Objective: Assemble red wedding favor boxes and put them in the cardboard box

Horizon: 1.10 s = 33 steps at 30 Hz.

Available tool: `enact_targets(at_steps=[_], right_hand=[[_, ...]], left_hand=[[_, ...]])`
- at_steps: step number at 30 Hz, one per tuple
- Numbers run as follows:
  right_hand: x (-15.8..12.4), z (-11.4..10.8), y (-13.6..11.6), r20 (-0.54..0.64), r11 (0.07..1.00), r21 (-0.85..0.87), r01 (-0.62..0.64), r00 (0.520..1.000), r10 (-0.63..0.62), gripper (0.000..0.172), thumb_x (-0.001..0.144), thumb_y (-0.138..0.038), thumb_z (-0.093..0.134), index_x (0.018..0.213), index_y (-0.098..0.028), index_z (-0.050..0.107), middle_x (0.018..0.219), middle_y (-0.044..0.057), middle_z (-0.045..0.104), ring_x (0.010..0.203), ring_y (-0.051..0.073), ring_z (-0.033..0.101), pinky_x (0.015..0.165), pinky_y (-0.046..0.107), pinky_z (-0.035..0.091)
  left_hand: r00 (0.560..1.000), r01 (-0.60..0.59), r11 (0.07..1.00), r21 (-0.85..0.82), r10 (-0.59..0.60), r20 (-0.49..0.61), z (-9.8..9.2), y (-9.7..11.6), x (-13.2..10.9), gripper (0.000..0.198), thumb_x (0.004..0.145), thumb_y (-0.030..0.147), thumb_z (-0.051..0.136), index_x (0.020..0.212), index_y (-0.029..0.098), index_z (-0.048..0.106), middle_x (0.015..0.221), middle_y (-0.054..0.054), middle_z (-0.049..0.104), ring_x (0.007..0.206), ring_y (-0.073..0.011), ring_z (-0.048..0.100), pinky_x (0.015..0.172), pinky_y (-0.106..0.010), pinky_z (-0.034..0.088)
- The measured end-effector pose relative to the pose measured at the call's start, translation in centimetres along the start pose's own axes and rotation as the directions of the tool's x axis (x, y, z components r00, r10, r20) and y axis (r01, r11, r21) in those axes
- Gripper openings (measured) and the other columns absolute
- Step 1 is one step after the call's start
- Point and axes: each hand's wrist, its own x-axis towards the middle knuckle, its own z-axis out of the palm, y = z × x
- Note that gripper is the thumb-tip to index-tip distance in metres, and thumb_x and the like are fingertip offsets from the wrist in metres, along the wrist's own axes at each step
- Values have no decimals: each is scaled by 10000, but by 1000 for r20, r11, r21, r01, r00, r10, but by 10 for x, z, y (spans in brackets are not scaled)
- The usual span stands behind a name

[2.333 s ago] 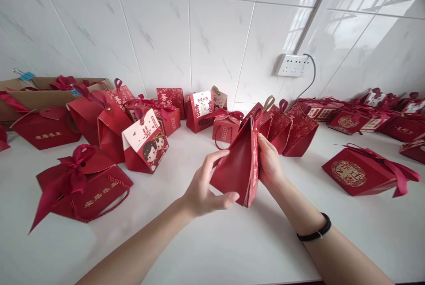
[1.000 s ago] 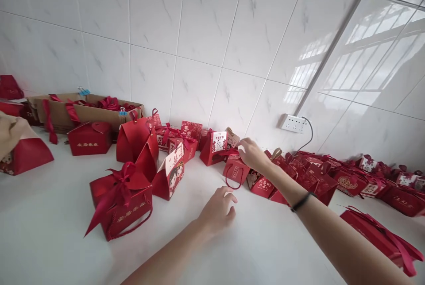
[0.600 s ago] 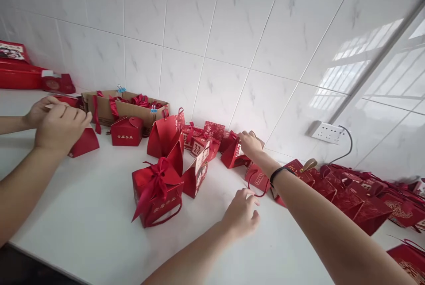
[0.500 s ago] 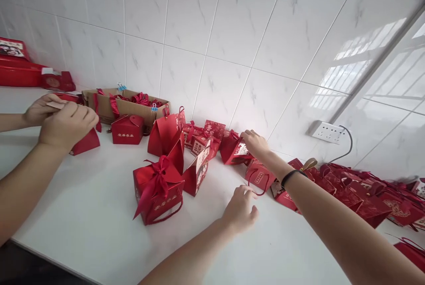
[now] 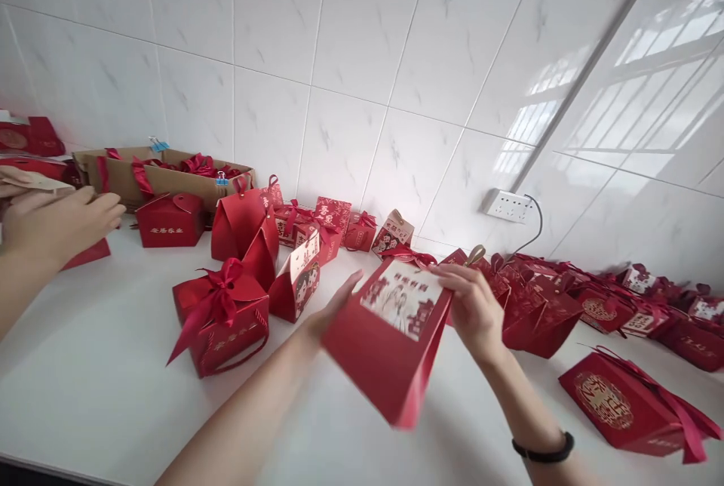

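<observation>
Both my hands hold up a red gift box (image 5: 390,346) with a white picture label on its upper face, tilted above the white counter (image 5: 102,395). My left hand (image 5: 331,312) grips its left edge, mostly hidden behind the box. My right hand (image 5: 472,309) pinches its upper right corner; a black band sits on that wrist. Many other red gift boxes lie along the wall behind.
Another person's hands (image 5: 53,218) work at the far left on a brown and red box. A red box with a ribbon bow (image 5: 220,320) and a cartoon-couple box (image 5: 297,286) stand left of mine. A cardboard carton (image 5: 164,176) of ribbons sits at back left, a wall socket (image 5: 506,205) behind.
I set the earlier red bag down among the row. My right hand reached to the wall, took the box with the picture label, and both hands now hold it nearer me.
</observation>
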Motion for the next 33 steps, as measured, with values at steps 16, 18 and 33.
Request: enact_targets(at_steps=[16,18,33], right_hand=[[-32,22,-40,531,170,569,-804,517,672,432,878,-576,479,1118,-236,595,1176,79,663,1030,270,644,884,409,527],[-32,24,-45,537,181,528,-830,491,686,402,850,-521,569,1131,-235,575,1187,76,651,1019,262,640,870,383,526],[-8,0,-56,365,306,461,-833,492,790,369,801,-556,593,725,-199,539,623,-9,547,575,127,508,484,217,415]], left_hand=[[998,62,981,-184,-61,12,17,25,-8,364,731,443,722,917,144,630,803,-57,680,734,-213,648,633,-275,531],[999,32,992,-121,-32,0,19,24,-10,339,746,457,699,844,143,616,741,-43,657,680,-192,629,583,-250,510],[963,-265,952,155,270,-13,38,34,-29,177,771,272,664,907,193,582,850,-19,664,701,-139,625,624,-216,503]])
